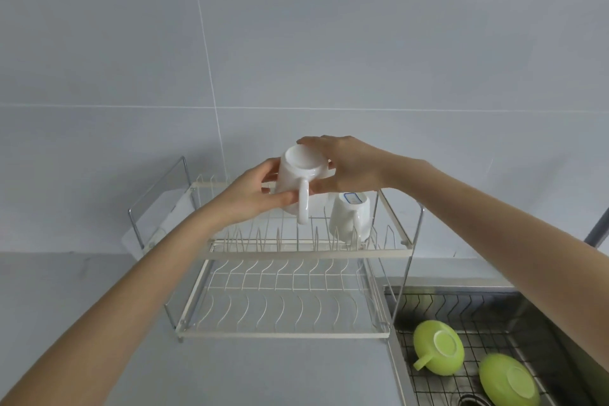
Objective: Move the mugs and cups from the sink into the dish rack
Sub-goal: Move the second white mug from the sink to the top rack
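Note:
A white mug is held upside down, base up and handle toward me, just above the upper tier of the two-tier wire dish rack. My left hand grips its left side and my right hand holds its right side and base. A second white mug with a blue-edged label stands inverted on the upper tier to the right. In the sink at the lower right lie two upturned green cups, one with a handle and another beside it.
The rack stands on a grey counter against a grey tiled wall. A black wire grid lines the sink bottom, with a drain at the lower edge. The rack's lower tier holds nothing.

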Demonstrator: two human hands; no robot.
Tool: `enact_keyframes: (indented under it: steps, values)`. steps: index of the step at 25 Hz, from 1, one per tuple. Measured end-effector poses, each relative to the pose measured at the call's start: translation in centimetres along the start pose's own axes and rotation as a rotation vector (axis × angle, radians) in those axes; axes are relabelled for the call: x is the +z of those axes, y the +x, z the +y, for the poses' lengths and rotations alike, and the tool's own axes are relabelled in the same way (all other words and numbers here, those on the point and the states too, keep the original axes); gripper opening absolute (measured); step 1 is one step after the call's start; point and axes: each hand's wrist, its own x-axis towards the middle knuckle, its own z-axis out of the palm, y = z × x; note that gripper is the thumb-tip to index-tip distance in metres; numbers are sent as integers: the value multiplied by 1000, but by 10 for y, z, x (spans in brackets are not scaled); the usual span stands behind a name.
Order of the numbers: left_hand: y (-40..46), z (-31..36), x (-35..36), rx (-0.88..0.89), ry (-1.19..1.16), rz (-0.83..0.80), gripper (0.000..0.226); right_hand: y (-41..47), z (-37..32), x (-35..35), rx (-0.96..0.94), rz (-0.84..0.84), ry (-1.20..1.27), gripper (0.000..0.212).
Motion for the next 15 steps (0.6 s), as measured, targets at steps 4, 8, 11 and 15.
enact_keyframes:
  steps: [4,8,11,15]
  values:
    - [26,-28,-7,-87,111,-8,56,36,10,23,43,-69,-17,74]
    - [41,-55,-3,-183,178,-64,53,57,23,51,101,-164,-17,75]
    - [46,-67,2,-231,233,-107,54,65,30,69,126,-208,-12,75]
    - [48,-79,9,-283,301,-164,58,66,35,84,126,-221,24,74]
